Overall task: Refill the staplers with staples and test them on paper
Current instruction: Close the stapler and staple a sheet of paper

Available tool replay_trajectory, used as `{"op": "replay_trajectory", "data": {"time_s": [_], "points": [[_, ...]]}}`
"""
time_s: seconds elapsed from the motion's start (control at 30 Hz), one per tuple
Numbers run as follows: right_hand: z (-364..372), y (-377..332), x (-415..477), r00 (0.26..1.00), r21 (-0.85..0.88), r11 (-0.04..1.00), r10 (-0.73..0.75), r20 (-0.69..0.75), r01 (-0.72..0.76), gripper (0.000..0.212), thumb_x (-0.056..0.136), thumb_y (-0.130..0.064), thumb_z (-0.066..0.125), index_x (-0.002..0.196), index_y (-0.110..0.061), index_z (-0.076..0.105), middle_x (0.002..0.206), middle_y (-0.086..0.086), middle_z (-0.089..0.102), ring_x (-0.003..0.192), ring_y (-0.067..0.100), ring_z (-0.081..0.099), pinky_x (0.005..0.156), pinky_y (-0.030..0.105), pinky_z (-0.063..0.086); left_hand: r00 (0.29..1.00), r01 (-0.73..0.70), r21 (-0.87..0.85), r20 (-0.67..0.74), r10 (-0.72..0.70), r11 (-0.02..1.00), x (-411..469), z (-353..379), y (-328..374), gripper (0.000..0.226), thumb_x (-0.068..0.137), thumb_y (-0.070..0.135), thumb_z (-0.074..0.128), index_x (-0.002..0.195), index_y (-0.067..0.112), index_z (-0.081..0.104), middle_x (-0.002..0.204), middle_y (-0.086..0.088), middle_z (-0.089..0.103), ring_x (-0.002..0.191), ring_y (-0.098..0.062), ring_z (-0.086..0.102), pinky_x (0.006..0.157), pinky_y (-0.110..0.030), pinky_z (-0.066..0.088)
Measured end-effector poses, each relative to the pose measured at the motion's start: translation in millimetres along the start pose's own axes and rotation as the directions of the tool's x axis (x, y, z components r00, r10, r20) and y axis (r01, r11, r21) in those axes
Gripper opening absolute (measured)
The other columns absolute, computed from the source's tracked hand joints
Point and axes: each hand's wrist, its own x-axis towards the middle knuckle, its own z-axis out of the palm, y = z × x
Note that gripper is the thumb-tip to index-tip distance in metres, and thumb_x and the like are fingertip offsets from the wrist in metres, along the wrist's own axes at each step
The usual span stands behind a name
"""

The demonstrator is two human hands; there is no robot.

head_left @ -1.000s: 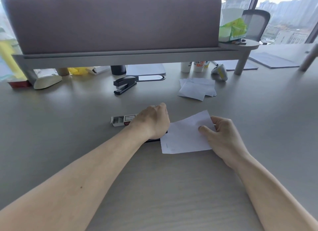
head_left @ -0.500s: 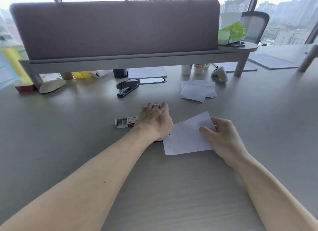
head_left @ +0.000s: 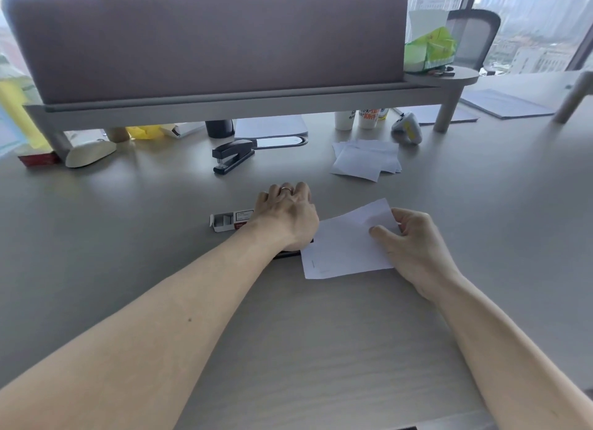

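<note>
Little has moved since the earlier frames: left hand [head_left: 287, 216] still presses palm-down on a black stapler [head_left: 288, 253], fingers curled over it, only its dark edge showing beneath the wrist; right hand [head_left: 409, 243] keeps its pinch on the sheet [head_left: 345, 243], thumb on top, the sheet's left edge at the stapler; staple box [head_left: 229, 220] lies open on the tabletop [head_left: 128, 237], just left of the left hand; second stapler [head_left: 232, 155] sits shut farther back, well apart; loose papers [head_left: 365, 158] lie to its right.
</note>
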Motion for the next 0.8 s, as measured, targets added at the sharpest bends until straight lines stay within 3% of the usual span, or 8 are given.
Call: {"op": "replay_trajectory", "data": {"time_s": [0.17, 0.33, 0.5, 0.8], "points": [[-0.6, 1.5, 3.1, 1.0, 0.041, 0.999, 0.003, 0.007, -0.004, 0.025, 0.084, -0.027, 0.061, 0.098, -0.026, 0.081, 0.089, 0.002, 0.084, 0.085, 0.037, 0.08, 0.081, 0.065, 0.063, 0.997, -0.005, -0.016, 0.078, 0.006, 1.0, 3.7, -0.9, -1.8, 0.05, 0.108, 0.034, 0.023, 0.157, 0.027, 0.028, 0.167, -0.007, 0.026, 0.153, -0.028, 0.017, 0.121, -0.042, 0.014], [-0.5, 5.0, 5.8, 1.0, 0.056, 0.998, 0.0, 0.004, -0.001, 0.021, 0.09, -0.023, 0.062, 0.099, -0.025, 0.082, 0.088, -0.003, 0.085, 0.083, 0.026, 0.082, 0.082, 0.061, 0.064, 0.999, -0.008, 0.037, 0.052, 0.007, 0.999, 5.7, 2.1, -0.9, 0.049, 0.108, 0.033, 0.024, 0.154, 0.025, 0.035, 0.166, -0.006, 0.029, 0.153, -0.027, 0.019, 0.121, -0.04, 0.012], [0.0, 6.8, 6.2, 1.0, 0.07, 0.997, -0.007, 0.009, 0.006, 0.023, 0.089, -0.023, 0.062, 0.1, -0.026, 0.082, 0.09, -0.003, 0.085, 0.084, 0.027, 0.082, 0.083, 0.061, 0.064, 1.0, -0.004, 0.079, 0.01, 0.003, 0.997, 4.5, 5.5, -0.3, 0.045, 0.107, 0.033, 0.023, 0.147, 0.022, 0.041, 0.161, -0.007, 0.037, 0.15, -0.028, 0.026, 0.12, -0.039, 0.015], [-0.5, 6.6, 5.2, 1.0, 0.075, 0.997, -0.014, -0.001, 0.014, 0.02, 0.093, -0.019, 0.063, 0.098, -0.025, 0.082, 0.09, -0.004, 0.085, 0.083, 0.023, 0.082, 0.084, 0.057, 0.065, 0.999, 0.004, -0.072, 0.033, -0.001, 0.997, 6.1, 1.4, -4.2, 0.048, 0.108, 0.038, 0.024, 0.152, 0.025, 0.039, 0.163, -0.006, 0.036, 0.15, -0.029, 0.027, 0.119, -0.043, 0.02]]}}
